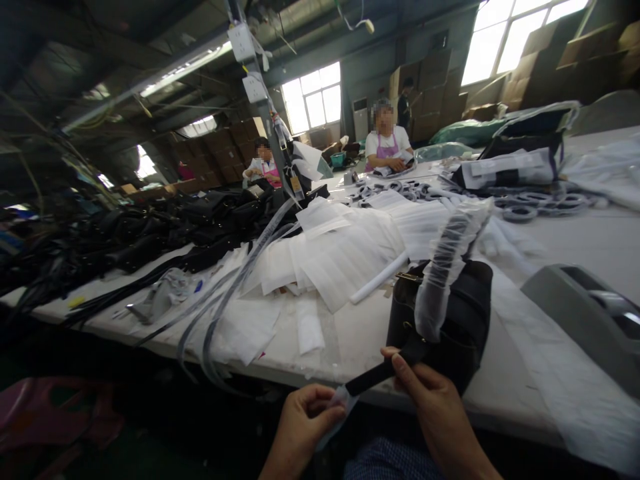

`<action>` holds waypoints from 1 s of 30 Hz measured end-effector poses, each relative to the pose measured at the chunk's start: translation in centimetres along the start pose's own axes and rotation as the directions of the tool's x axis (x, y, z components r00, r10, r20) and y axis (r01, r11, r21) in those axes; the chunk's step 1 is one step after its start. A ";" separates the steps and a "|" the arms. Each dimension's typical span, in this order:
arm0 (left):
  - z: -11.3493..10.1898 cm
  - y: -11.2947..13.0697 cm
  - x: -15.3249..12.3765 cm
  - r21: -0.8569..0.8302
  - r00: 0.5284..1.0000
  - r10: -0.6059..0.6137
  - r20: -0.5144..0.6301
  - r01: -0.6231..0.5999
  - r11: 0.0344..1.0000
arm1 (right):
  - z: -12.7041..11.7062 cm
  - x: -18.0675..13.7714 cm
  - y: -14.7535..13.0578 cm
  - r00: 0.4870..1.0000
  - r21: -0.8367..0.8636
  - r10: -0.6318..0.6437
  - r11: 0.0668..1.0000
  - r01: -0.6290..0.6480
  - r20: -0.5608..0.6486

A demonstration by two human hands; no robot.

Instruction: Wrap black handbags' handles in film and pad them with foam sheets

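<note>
As the left hand point(305, 415) pinches translucent film point(353, 401) at the end of a black strap point(370, 377) and the right hand point(437, 400) clamps the strap higher, from afar I fear a tug slipping the film or toppling the black bag point(470, 293) just beyond. Past the grip, paper sheets point(345, 253) crowd a white table point(363, 340), cartons point(435, 77) behind.

"Your near bag point(467, 303) is black, its strap point(371, 377) too."

"And your film point(345, 399) at the strap's end?"

"Bluish white, see-through. The cloth point(393, 461) at your lap is dark blue, finely checked."

"Near left, your stool point(60, 405) is pink; near right, the tape dispenser point(555, 297) is grey."
</note>
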State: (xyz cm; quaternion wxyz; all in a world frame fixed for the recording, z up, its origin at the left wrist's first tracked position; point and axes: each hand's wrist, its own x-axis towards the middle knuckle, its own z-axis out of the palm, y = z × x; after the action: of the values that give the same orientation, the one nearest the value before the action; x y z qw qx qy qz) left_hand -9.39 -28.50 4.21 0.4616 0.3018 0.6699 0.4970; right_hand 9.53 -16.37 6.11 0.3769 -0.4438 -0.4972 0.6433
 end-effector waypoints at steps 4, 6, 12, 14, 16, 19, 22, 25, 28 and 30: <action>0.1 0.0 0.2 -0.037 0.999 -0.016 0.029 0.017 0.999 | -0.1 -0.2 0.0 1.000 -0.029 0.009 1.000 -0.009 0.007; 0.2 0.1 0.2 -0.046 0.999 -0.026 0.047 0.028 0.999 | -0.1 -0.2 -0.2 1.000 -0.048 0.018 0.999 -0.017 0.009; 1.3 0.9 0.2 -0.104 0.998 -0.050 0.046 0.054 0.993 | 0.1 -0.2 -1.3 1.000 -0.122 0.015 0.992 -0.013 0.018; 2.2 1.2 0.4 -0.144 0.997 -0.058 0.050 0.065 0.987 | 0.2 -0.1 -1.4 0.999 -0.109 0.006 0.994 -0.001 0.042; 3.2 1.6 0.8 -0.192 0.996 -0.055 0.073 0.068 0.979 | 0.1 0.0 -1.2 0.997 -0.092 -0.002 0.996 0.009 0.075; 4.8 2.2 1.8 -0.230 0.993 -0.033 0.113 0.058 0.971 | -0.2 0.2 -0.5 0.990 -0.096 -0.018 0.995 0.032 0.139; 6.4 3.1 3.0 -0.205 0.990 0.014 0.138 0.015 0.979 | -0.9 0.2 0.0 0.981 -0.116 -0.057 0.990 0.080 0.184; 7.9 4.2 3.8 -0.186 0.981 0.066 0.181 -0.032 0.982 | -1.8 -0.1 0.3 0.978 -0.140 -0.087 0.983 0.115 0.192; 9.1 5.1 4.2 -0.215 0.975 0.096 0.198 -0.053 0.975 | -2.7 -0.6 0.3 0.976 -0.177 -0.084 0.977 0.121 0.202; 9.9 5.4 4.3 -0.260 0.973 0.085 0.212 -0.028 0.965 | -3.4 -0.9 0.0 0.972 -0.193 -0.092 0.972 0.135 0.218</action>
State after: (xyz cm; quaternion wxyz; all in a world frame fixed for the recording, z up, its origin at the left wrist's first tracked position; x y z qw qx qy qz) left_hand -2.25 -19.19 7.16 0.5540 0.3126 0.5359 0.5552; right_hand 13.00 -16.21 5.91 0.3111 -0.3817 -0.6227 0.6081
